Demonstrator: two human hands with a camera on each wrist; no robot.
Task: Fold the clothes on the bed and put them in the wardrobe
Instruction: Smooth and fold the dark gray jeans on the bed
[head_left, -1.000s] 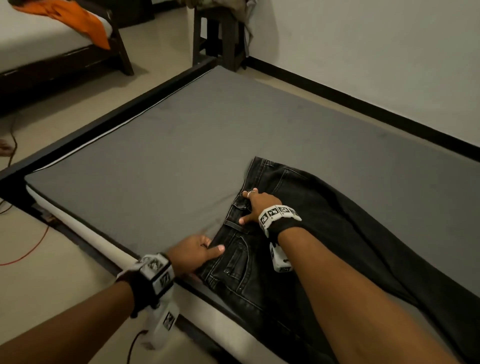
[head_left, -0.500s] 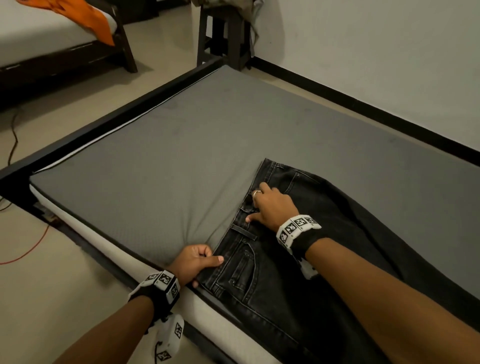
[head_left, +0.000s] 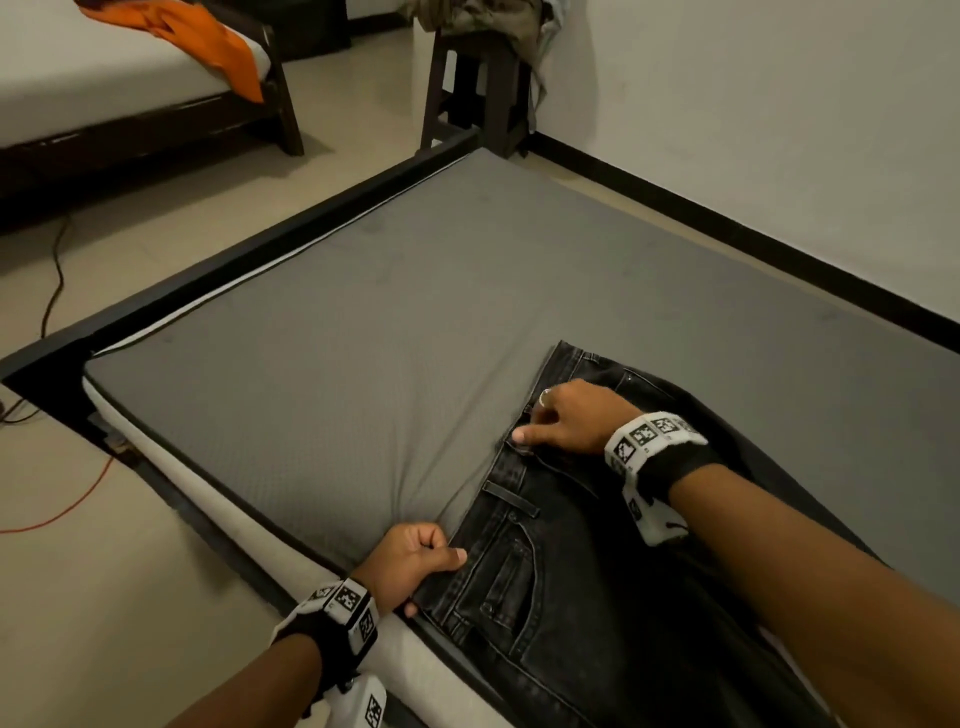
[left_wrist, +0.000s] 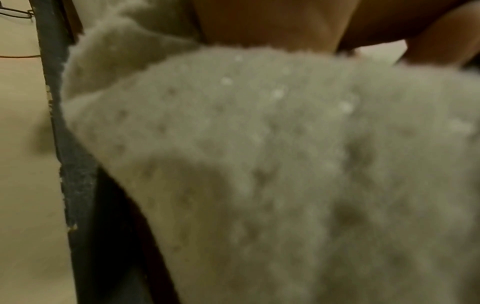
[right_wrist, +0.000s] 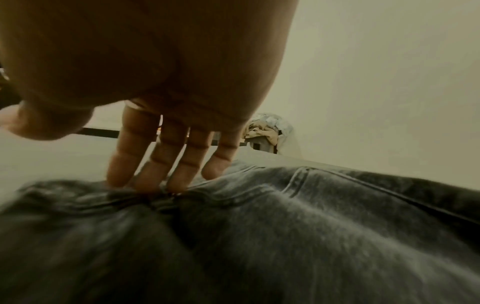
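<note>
The left hand (head_left: 410, 564) pinches the near corner of the waistband of the black jeans (head_left: 561, 597), thumb on top and fingers curled under, right at the near edge of the bed (head_left: 363, 322). Just right of that grip lie the front pocket and a belt loop, flat on the grey mattress. Further right along the waistband, the right hand (head_left: 576, 423) is released, its straight fingers (right_wrist: 145, 164) pressing the denim down near the fly. Beyond it the legs trail off to the right. The step in hand looks like squaring up the jeans before the first fold. Next, probably, one leg goes over the other; the wardrobe is not in view.
</note>
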